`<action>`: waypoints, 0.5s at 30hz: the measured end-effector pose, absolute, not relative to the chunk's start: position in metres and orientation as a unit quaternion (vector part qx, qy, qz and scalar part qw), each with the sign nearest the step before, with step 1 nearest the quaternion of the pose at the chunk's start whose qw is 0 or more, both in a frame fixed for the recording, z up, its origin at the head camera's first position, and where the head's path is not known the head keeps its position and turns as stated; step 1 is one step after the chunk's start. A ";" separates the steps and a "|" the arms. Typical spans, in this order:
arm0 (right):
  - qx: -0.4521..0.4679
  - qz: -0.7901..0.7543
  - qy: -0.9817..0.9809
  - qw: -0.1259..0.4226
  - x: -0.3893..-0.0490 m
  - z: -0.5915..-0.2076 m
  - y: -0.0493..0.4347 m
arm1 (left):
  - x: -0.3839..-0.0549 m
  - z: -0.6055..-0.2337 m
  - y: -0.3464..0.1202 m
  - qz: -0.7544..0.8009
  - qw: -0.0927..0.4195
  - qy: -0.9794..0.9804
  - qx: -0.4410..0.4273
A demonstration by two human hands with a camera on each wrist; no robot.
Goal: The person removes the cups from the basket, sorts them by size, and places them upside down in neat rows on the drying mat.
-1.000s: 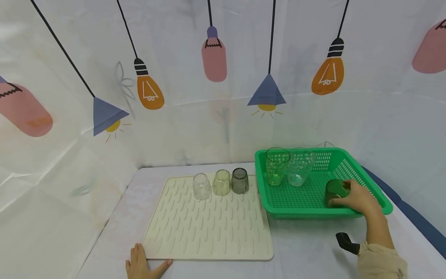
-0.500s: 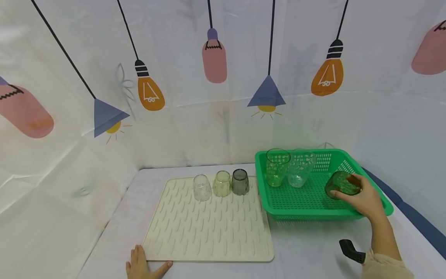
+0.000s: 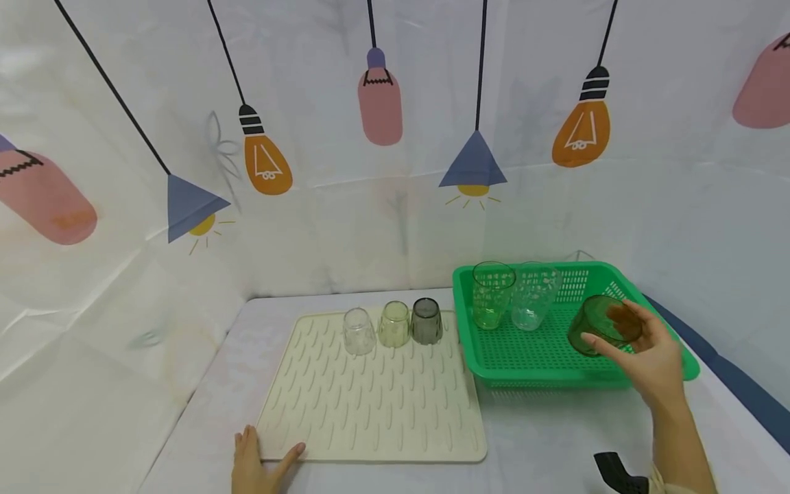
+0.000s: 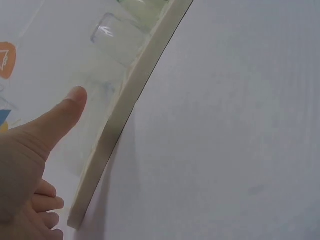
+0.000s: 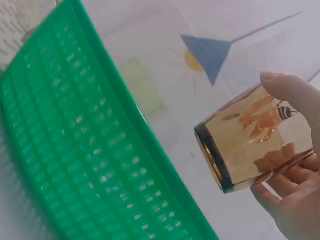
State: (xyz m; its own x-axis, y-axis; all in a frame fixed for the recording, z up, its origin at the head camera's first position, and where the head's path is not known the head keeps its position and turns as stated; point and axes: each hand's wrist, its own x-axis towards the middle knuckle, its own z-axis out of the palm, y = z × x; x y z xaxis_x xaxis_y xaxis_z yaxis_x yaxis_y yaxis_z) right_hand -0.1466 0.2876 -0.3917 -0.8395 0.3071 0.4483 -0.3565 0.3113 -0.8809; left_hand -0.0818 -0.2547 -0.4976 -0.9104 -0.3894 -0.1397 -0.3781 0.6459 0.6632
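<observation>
My right hand (image 3: 657, 353) holds an amber-brown drinking glass (image 5: 242, 135) between thumb and fingers. In the head view this glass (image 3: 600, 326) looks green over the right part of the green basket (image 3: 518, 379), tilted, its mouth turned toward my hand. From the right wrist view it hangs above the basket's rim. My left hand (image 3: 262, 465) lies at the front left corner of the cream drying mat (image 3: 370, 412), thumb spread along its edge. In the left wrist view the left thumb (image 4: 65, 115) stands out straight; the other fingers are partly hidden.
Upside down along the mat's back edge stand a clear glass (image 3: 358, 333), a yellowish glass (image 3: 393, 325) and a grey glass (image 3: 426, 321). Two tall glasses, a greenish one (image 3: 490, 298) and a clear one (image 3: 532, 298), stand in the basket's left part. A printed curtain (image 3: 345, 226) hangs behind.
My right hand has lifted the brown glass off the basket's floor and tilted it, drawing it up and slightly toward me. The left hand has shifted slightly to the right at the mat's corner.
</observation>
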 end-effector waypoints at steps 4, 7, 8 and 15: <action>0.070 0.650 -0.704 0.278 -0.141 -0.388 0.275 | -0.088 -0.490 -0.245 -0.413 0.043 -0.891 0.183; 0.094 0.678 -0.674 0.277 -0.137 -0.387 0.267 | -0.095 -0.488 -0.234 -0.436 0.106 -0.883 0.137; 0.101 0.682 -0.669 0.277 -0.136 -0.387 0.264 | -0.097 -0.489 -0.230 -0.428 0.135 -0.886 0.114; 0.122 0.634 -0.711 0.280 -0.126 -0.387 0.244 | -0.112 -0.486 -0.199 -0.452 0.180 -0.874 0.000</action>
